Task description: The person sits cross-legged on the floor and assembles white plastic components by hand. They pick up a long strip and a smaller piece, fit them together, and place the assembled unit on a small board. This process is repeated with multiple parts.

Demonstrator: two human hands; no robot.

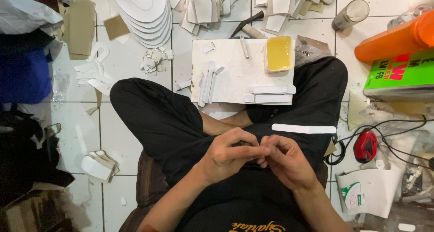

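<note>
- While the person sits cross-legged, a white rectangular work board point(235, 78) lies ahead on the tiled floor.
- Left hand point(226, 155) and right hand point(285, 162) meet over the lap, fingers curled together; any pinched item is hidden.
- A long white strip point(304, 129) rests on the right knee, just beyond the right hand.

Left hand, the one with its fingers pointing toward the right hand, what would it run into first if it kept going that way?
The left hand points across the lap and its fingertips already meet the right hand. So the right hand's fingers come first, though whether something small is pinched between them cannot be told.
</note>
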